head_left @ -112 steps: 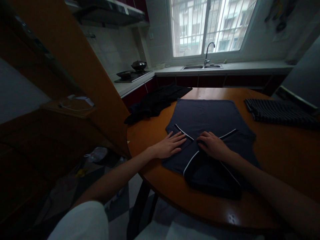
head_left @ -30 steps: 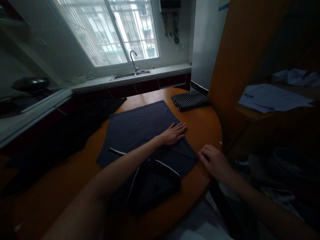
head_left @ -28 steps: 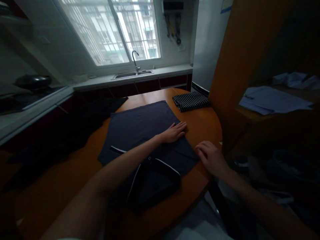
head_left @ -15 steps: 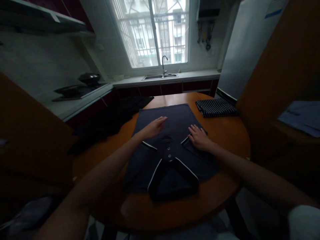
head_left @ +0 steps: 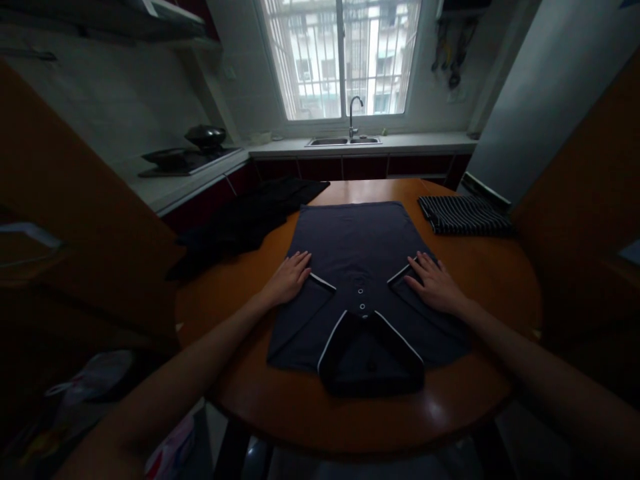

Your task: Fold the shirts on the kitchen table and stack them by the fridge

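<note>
Navy shirt (head_left: 350,233), table (head_left: 370,423) margin all round; left hand (head_left: 287,279), right hand (head_left: 434,283) flat near side edges, each grip released.

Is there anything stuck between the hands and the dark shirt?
No, nothing that shows. The left hand and the right hand both rest on the dark shirt, one on each side. The black clothing and the striped cloth lie beyond, apart from it.

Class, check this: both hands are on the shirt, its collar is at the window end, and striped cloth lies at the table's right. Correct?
Not quite. In the head view, the shirt has its collar at the near end, away from the window. The rest stands.
</note>
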Demonstrator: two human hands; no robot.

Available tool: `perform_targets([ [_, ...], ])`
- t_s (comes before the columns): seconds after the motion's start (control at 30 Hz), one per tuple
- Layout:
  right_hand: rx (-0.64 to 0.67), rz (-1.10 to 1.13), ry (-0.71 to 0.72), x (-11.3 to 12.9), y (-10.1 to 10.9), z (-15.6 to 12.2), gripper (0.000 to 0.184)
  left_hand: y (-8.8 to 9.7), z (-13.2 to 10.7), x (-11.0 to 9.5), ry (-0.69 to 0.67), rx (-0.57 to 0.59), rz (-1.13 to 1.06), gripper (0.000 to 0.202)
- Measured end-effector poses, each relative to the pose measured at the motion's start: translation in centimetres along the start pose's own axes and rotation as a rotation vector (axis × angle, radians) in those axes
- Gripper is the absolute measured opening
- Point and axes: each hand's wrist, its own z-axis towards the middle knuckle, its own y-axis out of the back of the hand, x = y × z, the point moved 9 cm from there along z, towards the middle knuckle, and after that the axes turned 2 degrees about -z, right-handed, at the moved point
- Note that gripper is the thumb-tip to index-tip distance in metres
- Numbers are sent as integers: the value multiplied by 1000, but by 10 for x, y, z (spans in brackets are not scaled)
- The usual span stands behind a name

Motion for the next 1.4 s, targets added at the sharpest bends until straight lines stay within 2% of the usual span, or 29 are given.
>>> perform_targets([
  [0.2, -92, 85, -78, -24, -1, 4, 68, 17, 0, 8, -4, -177, -65, 47],
  [0.37, -315, 363, -242, -72, 12, 18, 59, 24, 7, 37, 114, -247, -135, 35],
  [0.47, -498, 596, -417, -117, 22, 19, 58, 27, 11, 52, 137, -247, -236, 33],
  [0.53, -606, 718, -537, -143, 26, 15, 56, 27, 13, 54, 71, -211, -300, 34],
  [0.63, -690, 776, -602, -157, 30, 10, 54, 28, 12, 49, -49, -163, -370, 41],
  [0.7, -682, 757, -572, -150, 32, 10, 53, 31, 10, 49, -63, -172, -381, 43],
  [0.93, -573, 663, -372, -101, 37, 14, 54, 37, 7, 45, 10, -204, -346, 42],
  [1.07, -539, 643, -382, -99, 39, 13, 55, 43, 5, 44, 43, -218, -300, 40],
  [1.17, -535, 600, -380, -96, 44, 11, 54, 44, 4, 41, 66, -183, -222, 37],
  [1.23, -527, 530, -338, -84, 50, 10, 53, 46, 2, 28, 49, -186, -117, 38],
  [1.3, -509, 447, -236, -63, 55, 10, 52, 47, -3, 7, 12, -220, -22, 42],
  [1.4, -438, 328, -38, -20, 52, 9, 51, 31, -11, -31, -22, -202, 35, 49],
])
